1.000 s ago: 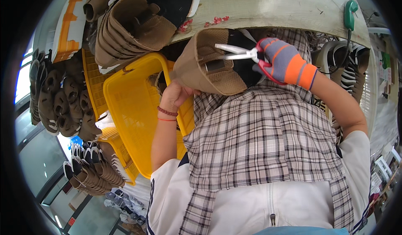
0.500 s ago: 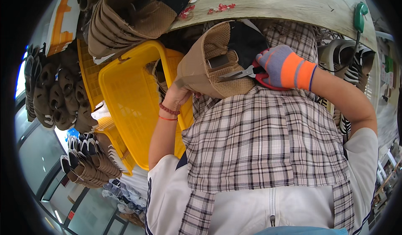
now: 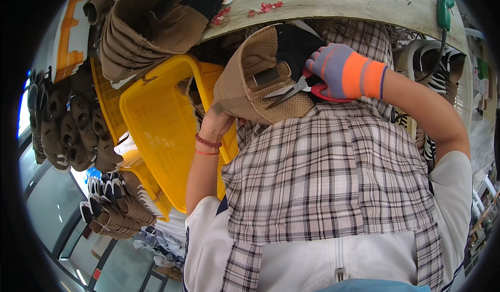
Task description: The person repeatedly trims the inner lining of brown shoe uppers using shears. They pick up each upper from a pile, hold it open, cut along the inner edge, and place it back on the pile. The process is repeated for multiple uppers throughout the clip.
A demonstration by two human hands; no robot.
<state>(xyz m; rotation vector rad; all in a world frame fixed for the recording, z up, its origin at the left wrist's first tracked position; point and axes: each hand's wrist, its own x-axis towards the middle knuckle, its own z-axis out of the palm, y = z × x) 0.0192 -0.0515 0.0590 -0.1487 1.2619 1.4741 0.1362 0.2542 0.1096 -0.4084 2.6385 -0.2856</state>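
Plainly parted, scissor blades [image 3: 291, 91] hovered over a brown shoe upper [image 3: 233, 90]

Indeed, the upper sat aloft in front of the person's body, its mesh-lined mouth turned toward the right, between the table [image 3: 328, 3] and the plaid apron [image 3: 297, 182]. The bare left hand [image 3: 219, 125] was clamped on the upper's lower left part, some of its fingers hidden behind the material. A beaded bracelet [image 3: 208, 142] circled that wrist. The right hand [image 3: 341, 73], in a grey-purple and orange glove, was closed around the red handles [image 3: 325, 92] of the scissors. The blades pointed left across the mesh lining, tips slightly apart; whether they touched it could not be told.

To the left, a yellow basket [image 3: 156, 136] stood tilted near the left forearm. Above it, a nested stack of brown uppers [image 3: 130, 50] rested beside the table's edge. Farther left were dark brown uppers [image 3: 67, 128] in a cluster, with another row of uppers [image 3: 117, 216] below. A green handle-shaped object [image 3: 444, 12] was at the table's right end, and shoe parts [image 3: 442, 65] crowded beneath it.
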